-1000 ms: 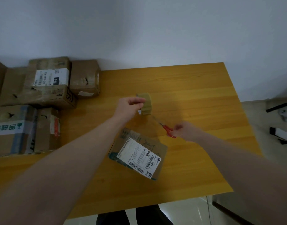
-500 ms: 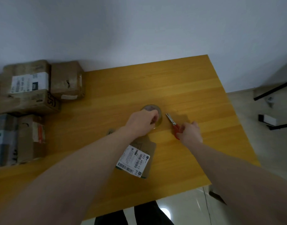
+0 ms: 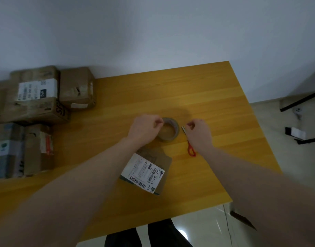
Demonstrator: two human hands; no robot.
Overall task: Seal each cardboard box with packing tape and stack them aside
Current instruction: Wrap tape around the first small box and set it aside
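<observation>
A brown roll of packing tape (image 3: 169, 130) lies flat on the wooden table (image 3: 215, 97). My left hand (image 3: 144, 129) rests against its left rim, thumb and fingers pinched on the edge. Red-handled scissors (image 3: 191, 151) lie on the table just right of the roll. My right hand (image 3: 199, 133) hovers over them with its fingers curled, and the handles stick out free beneath the wrist. A small cardboard box (image 3: 147, 172) with a white barcode label sits nearer to me, under my left forearm.
Several taped cardboard boxes stand along the table's left side: a labelled one (image 3: 35, 91), a smaller one (image 3: 76, 88) and two nearer ones (image 3: 7, 148). The table ends at the right, over a tiled floor (image 3: 286, 157) with black-framed items.
My left hand has laid the tape roll flat on the table. My right hand has put the scissors down and shifted forward off their handles. The view has swung left.
</observation>
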